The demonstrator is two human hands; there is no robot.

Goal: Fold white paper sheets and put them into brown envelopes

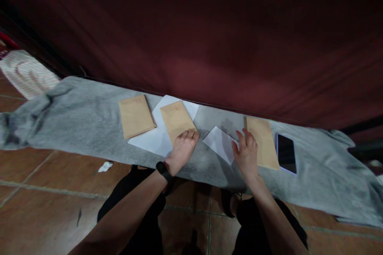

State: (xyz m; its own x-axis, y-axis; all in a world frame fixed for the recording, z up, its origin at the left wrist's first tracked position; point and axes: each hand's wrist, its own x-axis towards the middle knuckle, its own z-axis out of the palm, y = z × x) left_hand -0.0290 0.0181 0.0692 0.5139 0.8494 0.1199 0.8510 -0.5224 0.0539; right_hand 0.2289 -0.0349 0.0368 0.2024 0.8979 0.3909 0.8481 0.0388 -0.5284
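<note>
Left hand (184, 145) on brown envelope (176, 118), contents hidden, white paper (155, 138) beneath

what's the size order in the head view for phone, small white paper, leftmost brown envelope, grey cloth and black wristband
1. Grey cloth
2. Leftmost brown envelope
3. Small white paper and phone: too alike to rank
4. Black wristband

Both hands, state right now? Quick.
Left hand: fingers curled at the middle brown envelope; grip can't be told.
Right hand: open, fingers spread, at the edge of the small white paper; contact unclear.
</note>
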